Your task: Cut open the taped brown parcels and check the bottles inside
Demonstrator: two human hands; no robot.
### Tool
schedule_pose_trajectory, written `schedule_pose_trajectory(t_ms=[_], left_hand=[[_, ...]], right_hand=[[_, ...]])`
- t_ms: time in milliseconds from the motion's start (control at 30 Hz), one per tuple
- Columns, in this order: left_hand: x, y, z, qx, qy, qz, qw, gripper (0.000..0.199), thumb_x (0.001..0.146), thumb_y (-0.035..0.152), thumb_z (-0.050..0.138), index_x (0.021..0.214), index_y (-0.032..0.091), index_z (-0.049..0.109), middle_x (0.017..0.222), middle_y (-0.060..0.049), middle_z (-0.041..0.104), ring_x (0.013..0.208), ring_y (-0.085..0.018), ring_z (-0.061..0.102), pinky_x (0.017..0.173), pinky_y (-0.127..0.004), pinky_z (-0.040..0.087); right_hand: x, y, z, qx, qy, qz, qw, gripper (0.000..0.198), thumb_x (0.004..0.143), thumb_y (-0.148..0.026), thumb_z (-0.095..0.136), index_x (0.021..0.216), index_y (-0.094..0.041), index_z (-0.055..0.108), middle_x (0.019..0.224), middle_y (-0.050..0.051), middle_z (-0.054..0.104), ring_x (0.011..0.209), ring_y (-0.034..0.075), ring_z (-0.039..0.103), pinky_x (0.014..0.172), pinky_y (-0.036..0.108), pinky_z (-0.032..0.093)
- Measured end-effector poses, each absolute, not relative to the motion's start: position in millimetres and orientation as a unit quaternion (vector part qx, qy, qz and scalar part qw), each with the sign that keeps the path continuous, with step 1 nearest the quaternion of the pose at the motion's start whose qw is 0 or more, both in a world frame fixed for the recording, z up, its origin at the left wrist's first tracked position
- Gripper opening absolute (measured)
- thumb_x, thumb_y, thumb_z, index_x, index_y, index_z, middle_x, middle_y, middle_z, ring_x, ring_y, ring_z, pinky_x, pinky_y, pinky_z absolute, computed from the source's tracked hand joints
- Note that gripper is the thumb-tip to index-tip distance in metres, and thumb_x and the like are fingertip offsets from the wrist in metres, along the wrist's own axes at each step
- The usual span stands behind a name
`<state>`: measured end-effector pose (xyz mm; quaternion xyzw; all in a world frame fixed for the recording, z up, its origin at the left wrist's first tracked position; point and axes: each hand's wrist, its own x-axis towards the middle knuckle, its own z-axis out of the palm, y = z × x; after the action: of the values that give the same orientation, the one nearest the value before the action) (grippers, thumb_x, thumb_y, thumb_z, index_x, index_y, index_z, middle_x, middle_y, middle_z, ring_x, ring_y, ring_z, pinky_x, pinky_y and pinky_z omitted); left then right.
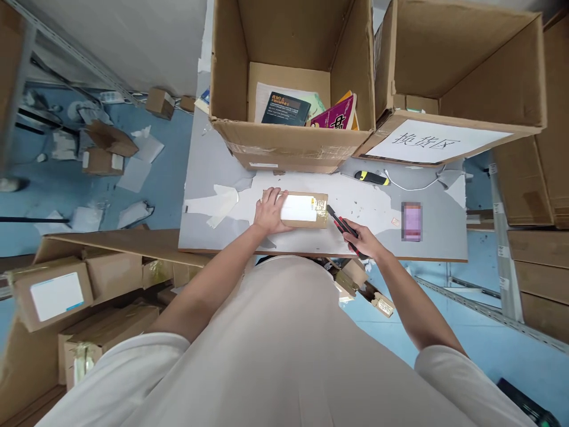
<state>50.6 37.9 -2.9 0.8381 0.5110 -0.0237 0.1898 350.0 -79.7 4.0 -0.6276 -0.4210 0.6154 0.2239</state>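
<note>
A small cardboard box point(299, 209) with a white label lies on the table, clear tape over its right end. My left hand point(268, 212) grips its left end from above, fingers across the top and thumb by the near edge. In my right hand point(361, 239) is a black and red box cutter point(341, 224), fingers wrapped round the handle. Its tip meets the taped right end of the box, though I cannot tell whether it cuts in. A yellow and black utility knife point(371, 178) rests farther back on the table.
A large open carton point(293, 139) holding books stands at the back, beside another carton point(453, 121) with a handwritten sign. A blurred pink item point(411, 222) lies at right on the table point(447, 237). At lower left, a big carton holds several boxes point(56, 293).
</note>
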Motion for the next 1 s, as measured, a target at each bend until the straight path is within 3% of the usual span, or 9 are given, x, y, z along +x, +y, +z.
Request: schedule_pose_trajectory(t_ms=[333,500,600,800,900,1000], left_hand=[[48,38,0,0.844,0.502,-0.033,0.188,0.113,0.056,0.066,0.07,0.147,0.019,0.023,0.15,-0.017,0.028,0.139,-0.039,0.017,0.101,-0.053,0.036],[46,37,-5,0.848,0.493,-0.024,0.193,0.12,0.053,0.072,0.069,0.148,0.018,0.021,0.152,-0.017,0.024,0.141,-0.04,0.014,0.107,-0.055,0.03],[43,40,-10,0.856,0.476,-0.001,0.201,0.123,0.05,0.074,0.07,0.148,0.017,0.022,0.154,-0.018,0.02,0.142,-0.04,0.011,0.111,-0.056,0.022],[21,42,-18,0.84,0.474,0.135,0.227,0.121,0.056,0.069,0.071,0.149,0.015,0.016,0.157,-0.02,0.003,0.144,-0.038,0.001,0.112,-0.055,0.019],[2,28,-31,0.777,0.537,0.182,0.273,0.124,0.055,0.064,0.074,0.15,0.015,0.01,0.156,-0.021,0.007,0.144,-0.036,0.01,0.113,-0.052,0.024],[-11,8,-54,0.691,0.597,0.168,0.372,0.115,0.056,0.057,0.077,0.147,0.014,0.021,0.149,-0.021,0.031,0.137,-0.034,0.033,0.107,-0.047,0.036]], right_hand=[[353,-114,2,-0.625,-0.406,0.629,0.224,0.064,0.078,-0.036,0.063,0.138,-0.022,0.047,0.061,-0.004,0.055,0.041,0.009,0.047,0.04,0.023,0.041],[362,-125,4,-0.658,-0.427,0.584,0.208,0.062,0.076,-0.037,0.064,0.135,-0.023,0.05,0.065,-0.003,0.058,0.041,0.008,0.047,0.039,0.022,0.04],[362,-128,-1,-0.685,-0.421,0.542,0.243,0.066,0.074,-0.042,0.067,0.134,-0.022,0.048,0.068,-0.003,0.06,0.044,0.01,0.051,0.042,0.025,0.044],[324,-106,-28,-0.696,-0.358,0.499,0.372,0.048,0.066,-0.054,0.07,0.093,-0.018,0.055,0.063,-0.002,0.058,0.055,0.014,0.056,0.056,0.031,0.052],[301,-91,-45,-0.684,-0.297,0.498,0.441,0.049,0.066,-0.056,0.067,0.094,-0.02,0.05,0.088,0.004,0.064,0.068,0.014,0.059,0.061,0.031,0.054],[287,-82,-57,-0.668,-0.271,0.526,0.452,0.054,0.065,-0.057,0.066,0.103,-0.022,0.049,0.116,0.009,0.06,0.086,0.017,0.061,0.063,0.03,0.054]])
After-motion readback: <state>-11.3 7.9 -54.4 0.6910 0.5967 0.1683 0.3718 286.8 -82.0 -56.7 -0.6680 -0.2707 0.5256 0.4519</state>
